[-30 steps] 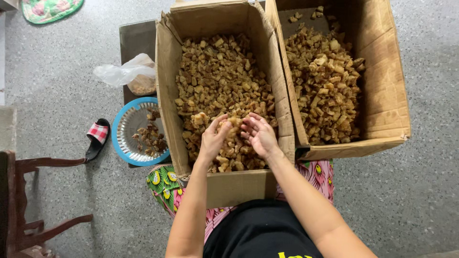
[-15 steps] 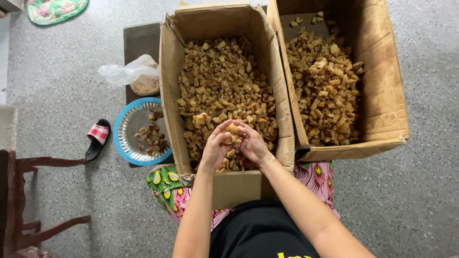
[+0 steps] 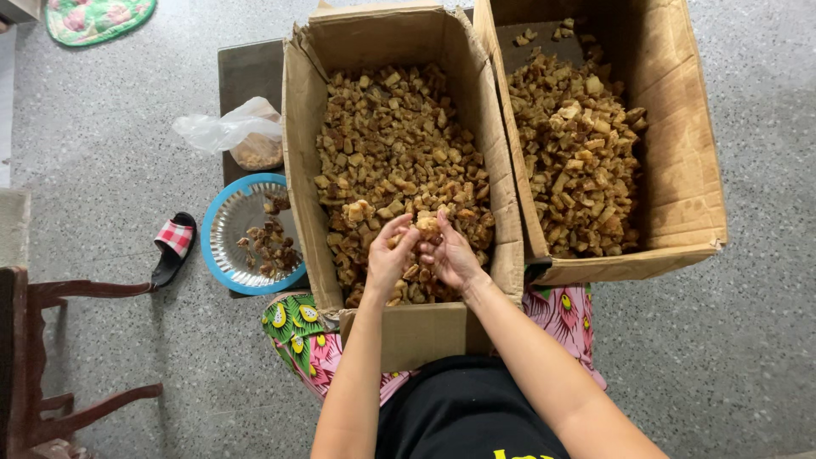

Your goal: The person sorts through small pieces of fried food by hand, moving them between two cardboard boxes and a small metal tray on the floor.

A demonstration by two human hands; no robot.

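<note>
Right now I see both hands over the near end of the middle cardboard box [image 3: 297, 170]: left hand [image 3: 387, 255] and right hand [image 3: 450, 255] each w/ a narrow grip, pinching one brown chunk [image 3: 427, 226] between them, just above the heaped pieces [image 3: 391, 144]. Blue-rimmed plate [image 3: 223, 223] sits left of the box.

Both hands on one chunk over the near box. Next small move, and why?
Probably pull the chunk apart: the left hand and right hand both pinch it above the cardboard box of brown pieces. Some pieces already lie on the blue-rimmed plate at the left.
</note>
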